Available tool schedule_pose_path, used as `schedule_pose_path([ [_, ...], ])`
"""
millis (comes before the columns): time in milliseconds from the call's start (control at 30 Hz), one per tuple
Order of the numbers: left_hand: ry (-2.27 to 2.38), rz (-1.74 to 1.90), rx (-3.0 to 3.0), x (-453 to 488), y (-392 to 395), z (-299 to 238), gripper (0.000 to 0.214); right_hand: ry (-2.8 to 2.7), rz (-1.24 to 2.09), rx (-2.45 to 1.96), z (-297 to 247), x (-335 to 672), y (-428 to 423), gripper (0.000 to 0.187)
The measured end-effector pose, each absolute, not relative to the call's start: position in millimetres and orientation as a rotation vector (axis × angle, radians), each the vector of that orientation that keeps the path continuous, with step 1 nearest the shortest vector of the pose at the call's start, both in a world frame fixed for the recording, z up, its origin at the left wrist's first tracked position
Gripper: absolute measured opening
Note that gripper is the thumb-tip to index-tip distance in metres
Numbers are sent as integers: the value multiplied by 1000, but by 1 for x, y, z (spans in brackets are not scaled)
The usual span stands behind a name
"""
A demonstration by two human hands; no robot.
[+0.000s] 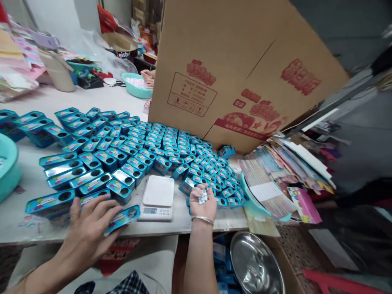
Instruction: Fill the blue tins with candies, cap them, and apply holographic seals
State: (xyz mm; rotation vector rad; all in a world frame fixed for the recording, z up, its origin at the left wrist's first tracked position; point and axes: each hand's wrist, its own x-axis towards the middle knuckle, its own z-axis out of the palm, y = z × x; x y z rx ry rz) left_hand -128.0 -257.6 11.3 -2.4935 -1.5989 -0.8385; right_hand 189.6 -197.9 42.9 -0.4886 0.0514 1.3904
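My left hand (88,224) grips a blue tin (122,218) lying on its side at the table's front edge, fingers spread over it. My right hand (202,204) is cupped palm up, holding a small heap of white candies (202,197); a silver bangle circles its wrist. Between the hands sits a small white digital scale (157,197) with nothing on its pan. Several rows of blue tins (147,151), each with a round hole in the top, stand on the white table (27,179) behind the scale.
A big cardboard box (232,69) leans at the back right. Another person's hands (148,77) rest by a teal bowl of candy (134,83). A teal basin (7,165) at left, stacked printed cards (275,179) at right, a steel bowl (254,263) below the table.
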Motion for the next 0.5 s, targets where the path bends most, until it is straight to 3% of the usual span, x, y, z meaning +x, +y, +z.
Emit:
schedule_pose_path([
  [133, -1536, -792, -2639, -81, -214, 42, 28, 36, 1409, -587, 29, 178, -190, 10],
  [333, -1537, -540, -2815, -21, -148, 34, 33, -47, 1417, -596, 23, 187, -186, 13],
  [500, -1710, -846, -2552, -52, -160, 45, 96, -46, 1414, -600, 24, 196, -186, 11],
])
